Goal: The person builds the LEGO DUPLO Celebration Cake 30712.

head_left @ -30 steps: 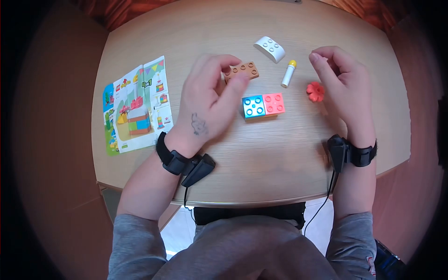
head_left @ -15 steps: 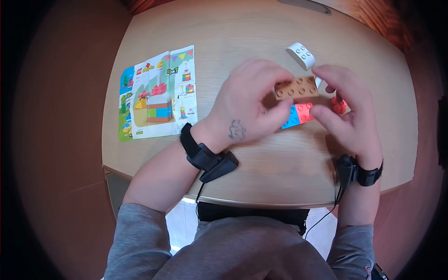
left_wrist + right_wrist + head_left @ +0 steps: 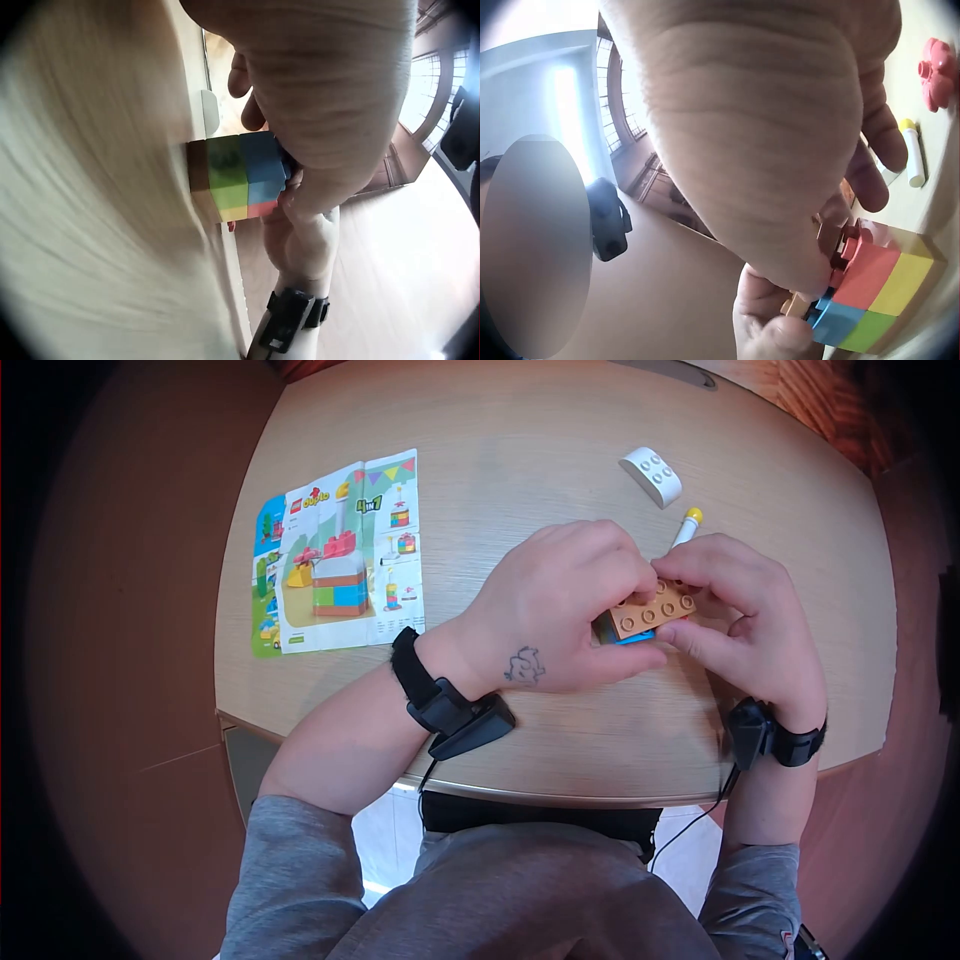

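My left hand (image 3: pixel 565 615) and right hand (image 3: pixel 765 625) meet over a stack of toy building bricks. Between them they pinch a light brown studded brick (image 3: pixel 648 617), left fingers at its left end, right thumb and finger at its right. Tilted, it lies across the top of the stack. Beneath it show a blue brick (image 3: pixel 262 161) and a red brick (image 3: pixel 866 274). Under those sit a green brick (image 3: pixel 226 166) and a yellow brick (image 3: pixel 904 281), over another brown brick (image 3: pixel 198 169) at the bottom. Hands hide much of the stack in the head view.
A white candle piece with a yellow tip (image 3: pixel 688 528) lies just beyond my right hand. Farther back is a white curved brick (image 3: pixel 652 476). A red flower piece (image 3: pixel 936 75) shows in the right wrist view. The instruction booklet (image 3: pixel 335 560) lies at the left.
My left hand has carried the brown brick rightward and down onto the stack. My right hand has come in from the right and now grips the brick too.
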Demonstrator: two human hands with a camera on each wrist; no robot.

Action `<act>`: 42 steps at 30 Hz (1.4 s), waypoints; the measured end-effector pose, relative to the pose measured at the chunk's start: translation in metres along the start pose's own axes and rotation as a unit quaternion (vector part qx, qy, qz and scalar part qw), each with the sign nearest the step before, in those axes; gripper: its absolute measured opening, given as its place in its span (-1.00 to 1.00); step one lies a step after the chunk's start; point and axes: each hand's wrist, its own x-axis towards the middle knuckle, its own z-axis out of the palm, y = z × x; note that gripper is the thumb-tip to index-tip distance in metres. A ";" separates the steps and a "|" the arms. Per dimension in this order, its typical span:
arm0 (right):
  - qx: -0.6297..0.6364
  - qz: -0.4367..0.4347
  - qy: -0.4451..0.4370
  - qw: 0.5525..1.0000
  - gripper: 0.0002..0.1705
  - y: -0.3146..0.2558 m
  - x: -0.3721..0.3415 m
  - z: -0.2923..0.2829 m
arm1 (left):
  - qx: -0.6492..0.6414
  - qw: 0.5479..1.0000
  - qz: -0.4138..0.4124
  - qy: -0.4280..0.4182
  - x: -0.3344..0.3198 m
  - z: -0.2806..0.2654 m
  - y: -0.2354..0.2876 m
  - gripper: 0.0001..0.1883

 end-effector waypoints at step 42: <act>-0.049 0.056 -0.003 0.997 -0.62 -0.004 0.000 -0.002 | -0.027 0.996 -0.079 -0.010 -0.004 0.006 -0.005 -0.70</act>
